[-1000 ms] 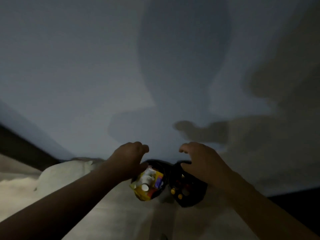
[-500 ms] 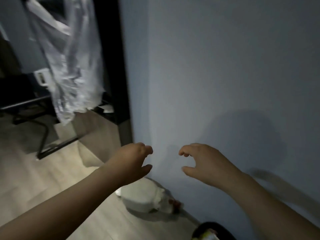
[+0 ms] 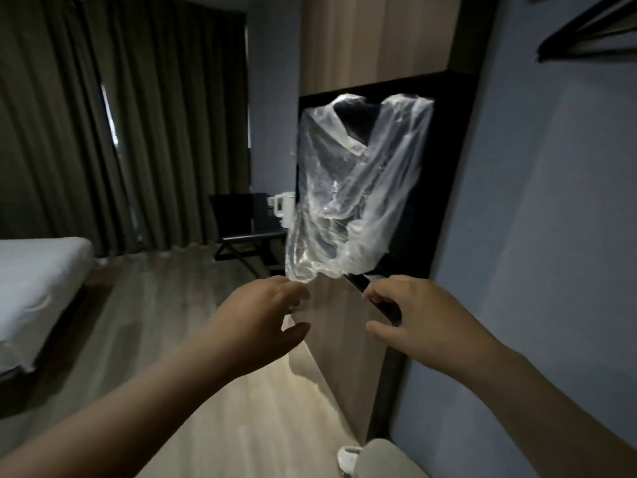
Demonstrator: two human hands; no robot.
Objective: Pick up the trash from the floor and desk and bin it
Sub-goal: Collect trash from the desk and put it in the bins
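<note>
Left hand [image 3: 262, 319], right hand [image 3: 424, 322] loosely curled; bag [image 3: 348, 201] above.

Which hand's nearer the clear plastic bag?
Left. The left hand reaches just below the lowest corner of the plastic bag; the right hand sits lower-right, clearly apart.

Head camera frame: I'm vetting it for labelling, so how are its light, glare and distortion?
In the head view the room is dim, the floor brightest in the foreground; the plastic bag carries white glare streaks; wide-angle distortion tilts the wall edge; left hand and right hand read clearly.
</note>
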